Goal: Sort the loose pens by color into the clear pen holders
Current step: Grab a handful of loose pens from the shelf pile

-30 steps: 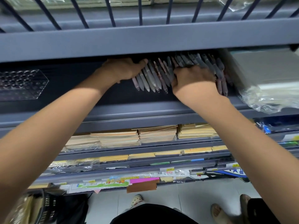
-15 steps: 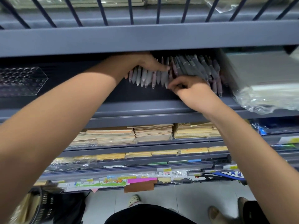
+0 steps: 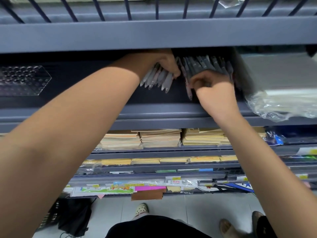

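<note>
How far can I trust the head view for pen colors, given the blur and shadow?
Head view: motion blur smears the right hand and the dark pens behind it, so its grip is unreadable; the shelf above shades the pens, dulling colors; the pale pens in the left hand read sharper; glare streaks the plastic-wrapped stack at right.

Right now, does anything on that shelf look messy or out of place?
The pens lie loose in a fanned heap on the shelf, some bunched in the left hand, while the clear pen holder sits empty at far left. One pinkish pen juts forward.
</note>
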Available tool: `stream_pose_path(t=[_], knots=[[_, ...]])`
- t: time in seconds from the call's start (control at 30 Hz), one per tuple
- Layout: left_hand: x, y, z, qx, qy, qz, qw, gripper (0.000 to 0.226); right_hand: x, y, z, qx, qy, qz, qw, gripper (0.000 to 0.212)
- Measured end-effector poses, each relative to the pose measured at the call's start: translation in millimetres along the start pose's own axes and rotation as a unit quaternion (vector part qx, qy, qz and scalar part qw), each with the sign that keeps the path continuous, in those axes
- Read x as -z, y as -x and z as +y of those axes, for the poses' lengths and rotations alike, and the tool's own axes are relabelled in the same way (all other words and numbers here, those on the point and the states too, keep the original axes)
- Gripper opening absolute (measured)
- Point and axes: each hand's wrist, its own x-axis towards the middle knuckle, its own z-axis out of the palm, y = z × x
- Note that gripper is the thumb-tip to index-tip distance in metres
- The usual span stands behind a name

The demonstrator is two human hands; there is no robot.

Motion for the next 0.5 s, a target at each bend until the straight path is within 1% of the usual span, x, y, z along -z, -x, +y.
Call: stream_pose_path(t=[0.07, 0.13, 0.2, 0.27, 0.33, 0.37, 0.4, 0.43, 0.5], knots=[[0.2, -8.1, -3.2, 0.017, 0.003, -0.006, 1.0, 0.042, -0.1, 0.8, -0.1, 0.015, 0.073, 0.051, 0.996, 0.022], [-0.1, -16.1, -7.2, 0.04, 0.02, -0.026, 0.999, 0.043, -0.7, -1.2, -2.4, 0.026, 0.142, 0.062, 0.988, 0.018], [0.7, -22.0, -12.8, 0.058, 0.029, -0.061, 0.996, 0.054, -1.2, -6.7, -6.7, 0.041, 0.219, 0.06, 0.973, 0.019], [3.1, -30.6, -19.6, 0.074, 0.039, -0.09, 0.992, 0.062, -1.9, -15.3, -11.8, 0.037, 0.269, 0.044, 0.962, 0.021], [4.6, -34.4, -24.1, 0.086, 0.048, -0.108, 0.989, 0.055, -4.3, -25.0, -15.1, 0.026, 0.298, 0.023, 0.954, 0.024], [3.2, -33.5, -26.9, 0.091, 0.056, -0.105, 0.989, 0.047, -6.6, -29.9, -15.9, 0.026, 0.315, 0.018, 0.949, 0.026], [1.2, -31.0, -28.8, 0.09, 0.067, -0.079, 0.991, 0.039, -9.8, -34.7, -16.4, 0.03, 0.333, 0.016, 0.942, 0.026], [-2.8, -30.7, -31.9, 0.068, 0.081, -0.041, 0.994, 0.033, -13.5, -38.9, -16.6, 0.034, 0.353, 0.015, 0.935, 0.025], [-9.4, -32.0, -39.0, 0.011, 0.09, 0.038, 0.995, 0.034, -21.0, -45.9, -16.3, 0.054, 0.386, 0.016, 0.921, 0.025]])
